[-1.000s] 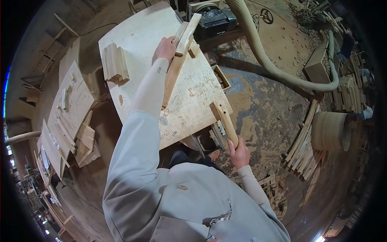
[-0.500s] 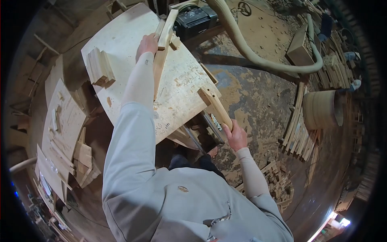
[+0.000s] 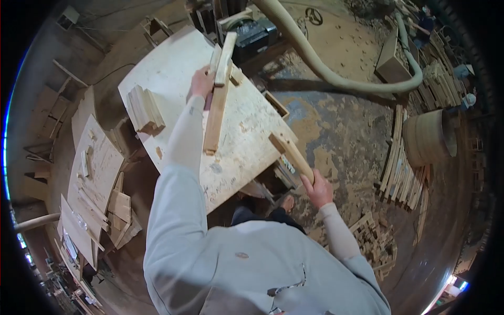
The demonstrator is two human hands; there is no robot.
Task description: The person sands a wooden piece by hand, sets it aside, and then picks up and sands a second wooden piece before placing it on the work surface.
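My left hand (image 3: 201, 83) is at the far part of a pale, worn work table (image 3: 244, 152). Its fingers are closed against a narrow wooden strip (image 3: 215, 59), and their tips are partly hidden. Right beside this strip, a pale wooden bar (image 3: 225, 60) lies over a longer brown board (image 3: 215, 123) that runs toward me. My right hand (image 3: 318, 190) is wrapped round one end of a smooth wooden piece (image 3: 295, 157), off the near right corner of the table. The other end of that piece, with dark spots on it, reaches the table corner.
A bundle of wooden blocks (image 3: 145, 110) sits on the table's left side. Behind the table are a dark motor (image 3: 255, 35) and a thick hose (image 3: 315, 65). Stacked strips (image 3: 401, 163), a round drum (image 3: 428, 135) and offcuts (image 3: 373, 239) are to the right; sheets (image 3: 100, 163) lean left.
The whole view has shifted, so the table and both hands appear lower and slightly farther right. Both hands keep their grips, with little movement relative to the table.
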